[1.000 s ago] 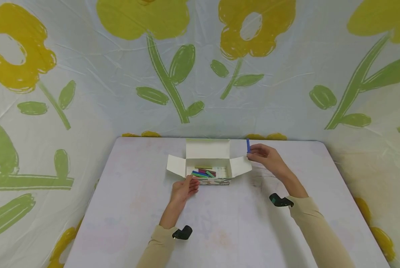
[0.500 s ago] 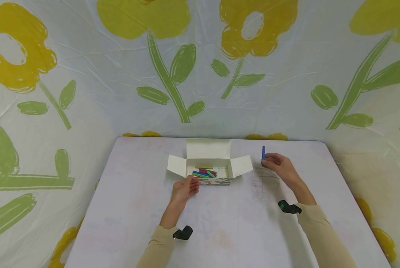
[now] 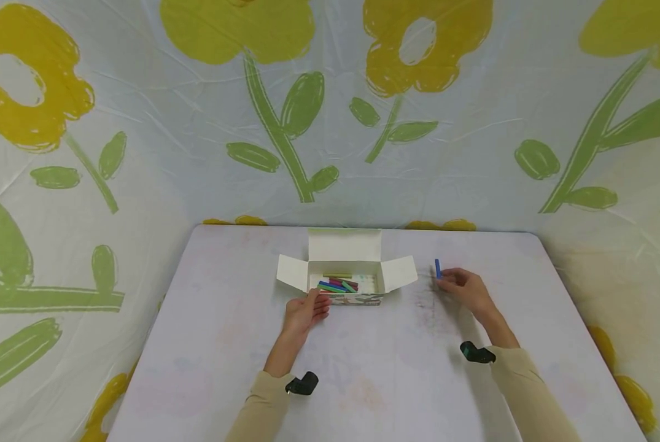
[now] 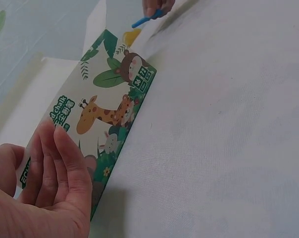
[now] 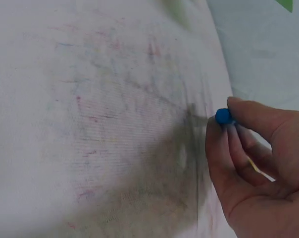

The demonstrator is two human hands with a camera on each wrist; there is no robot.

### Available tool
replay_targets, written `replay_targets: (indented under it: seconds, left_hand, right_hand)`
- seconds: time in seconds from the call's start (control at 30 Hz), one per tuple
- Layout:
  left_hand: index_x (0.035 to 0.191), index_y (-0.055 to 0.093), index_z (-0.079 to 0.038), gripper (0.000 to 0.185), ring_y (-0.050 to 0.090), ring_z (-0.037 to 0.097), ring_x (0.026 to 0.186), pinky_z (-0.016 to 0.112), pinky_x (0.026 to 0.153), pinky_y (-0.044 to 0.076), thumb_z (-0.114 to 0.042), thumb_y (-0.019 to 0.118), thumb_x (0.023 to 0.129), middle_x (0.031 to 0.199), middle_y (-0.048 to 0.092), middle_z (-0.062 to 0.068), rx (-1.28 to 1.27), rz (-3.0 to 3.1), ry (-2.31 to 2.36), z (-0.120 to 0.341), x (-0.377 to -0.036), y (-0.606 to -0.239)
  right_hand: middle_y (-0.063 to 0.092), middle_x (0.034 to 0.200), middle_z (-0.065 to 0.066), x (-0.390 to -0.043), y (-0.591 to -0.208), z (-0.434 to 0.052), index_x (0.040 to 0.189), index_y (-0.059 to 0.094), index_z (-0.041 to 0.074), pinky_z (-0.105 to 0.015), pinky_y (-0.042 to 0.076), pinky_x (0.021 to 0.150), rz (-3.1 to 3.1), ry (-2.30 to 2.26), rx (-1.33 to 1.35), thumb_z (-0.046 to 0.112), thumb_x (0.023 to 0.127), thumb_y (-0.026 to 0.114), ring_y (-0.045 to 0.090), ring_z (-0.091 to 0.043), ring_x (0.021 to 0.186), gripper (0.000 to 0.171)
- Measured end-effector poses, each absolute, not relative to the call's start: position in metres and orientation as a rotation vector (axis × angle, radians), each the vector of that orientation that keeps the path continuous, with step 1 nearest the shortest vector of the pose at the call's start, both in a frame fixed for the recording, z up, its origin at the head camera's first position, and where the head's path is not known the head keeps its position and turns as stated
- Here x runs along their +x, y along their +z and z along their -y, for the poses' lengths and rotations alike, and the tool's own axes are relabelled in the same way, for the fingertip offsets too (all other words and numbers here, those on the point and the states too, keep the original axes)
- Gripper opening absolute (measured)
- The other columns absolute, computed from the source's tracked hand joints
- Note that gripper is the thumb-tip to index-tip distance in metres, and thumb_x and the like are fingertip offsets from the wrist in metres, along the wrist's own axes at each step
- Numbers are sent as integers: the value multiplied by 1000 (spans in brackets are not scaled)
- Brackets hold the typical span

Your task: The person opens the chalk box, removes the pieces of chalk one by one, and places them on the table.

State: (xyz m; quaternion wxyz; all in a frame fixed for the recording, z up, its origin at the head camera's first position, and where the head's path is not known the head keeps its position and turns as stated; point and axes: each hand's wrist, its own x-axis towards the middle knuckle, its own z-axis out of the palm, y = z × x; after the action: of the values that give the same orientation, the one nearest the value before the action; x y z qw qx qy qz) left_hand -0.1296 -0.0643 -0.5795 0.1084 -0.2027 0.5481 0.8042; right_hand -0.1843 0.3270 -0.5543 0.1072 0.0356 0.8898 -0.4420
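Right hand (image 3: 465, 288), pinching one blue crayon (image 3: 437, 268), has lowered toward the desk (image 3: 385, 368); left hand (image 3: 303, 310) steadies the box (image 3: 345, 279), fingers straight; remaining crayons stay inside.

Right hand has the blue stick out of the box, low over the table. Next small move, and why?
Probably lower the short blue crayon stick a little further and lay it on the white table. The right hand pinches it close above the cloth, clear of the open cardboard crayon box, which the left hand steadies.

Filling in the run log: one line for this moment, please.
right hand: pinches blue crayon | left hand: rests on crayon box | box: open
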Motion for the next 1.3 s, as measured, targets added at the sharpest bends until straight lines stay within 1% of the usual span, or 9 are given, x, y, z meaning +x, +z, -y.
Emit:
replay_targets:
  seconds: [0.17,0.33,0.43,0.6,0.77,0.87,1.0,1.1,1.3]
  left_hand:
    - [107,69,14,37,69,10,73,23,72,60,-21,58,106,84,74,7,-597,-1606,2368,64,-130,-581]
    - [106,69,14,36,69,10,73,23,71,60,-20,57,106,84,75,8,-596,-1613,2371,63,-129,-581]
    - [107,69,14,37,69,10,73,24,72,60,-21,57,106,86,74,8,-603,-1618,2358,63,-129,-580]
    - [109,68,15,39,69,10,74,24,73,60,-23,58,105,86,74,8,-597,-1617,2349,63,-130,-579]
    - [109,68,14,38,68,10,74,23,72,60,-22,57,106,84,74,6,-587,-1611,2358,63,-131,-580]
    - [108,69,14,37,69,10,74,24,72,60,-21,57,106,84,74,7,-587,-1613,2360,63,-131,-580]
    - [109,68,15,38,69,10,74,24,73,60,-21,58,105,86,74,8,-596,-1612,2357,63,-130,-580]
    - [110,68,15,38,69,10,75,24,73,60,-22,58,106,86,75,7,-601,-1609,2352,64,-130,-579]
    - [111,68,14,40,69,11,76,24,73,61,-23,56,106,86,75,7,-596,-1599,2351,66,-129,-576]
  right_hand:
    - [67,117,-26,-183,-558,-326,129,60,-10,-20,49,75,-2675,-1229,88,24,99,72,62,-28,103,47]
    - [69,107,-25,-181,-559,-322,122,62,-12,-24,51,71,-2721,-1188,72,16,95,75,65,-30,96,42]
    - [69,106,-24,-180,-559,-320,121,62,-13,-25,52,69,-2738,-1166,69,15,95,75,64,-33,95,41]
    - [67,111,-29,-182,-555,-317,122,61,-13,-32,55,74,-2773,-1143,52,15,98,71,64,-42,103,38]
    - [67,115,-29,-190,-550,-313,123,62,-11,-42,56,82,-2806,-1139,86,17,103,63,64,-43,106,34]
    - [67,114,-30,-194,-542,-312,122,62,-11,-38,56,79,-2820,-1146,79,18,104,61,65,-41,104,34]
    - [68,109,-28,-198,-530,-310,120,63,-11,-26,54,70,-2875,-1173,-6,17,104,61,68,-38,96,32]
    - [70,106,-26,-201,-522,-307,119,64,-9,-21,52,68,-2906,-1199,-71,19,104,61,69,-38,93,32]
    - [70,106,-23,-207,-501,-293,119,65,-7,-26,53,72,-2904,-1230,-156,21,105,60,70,-39,95,31]
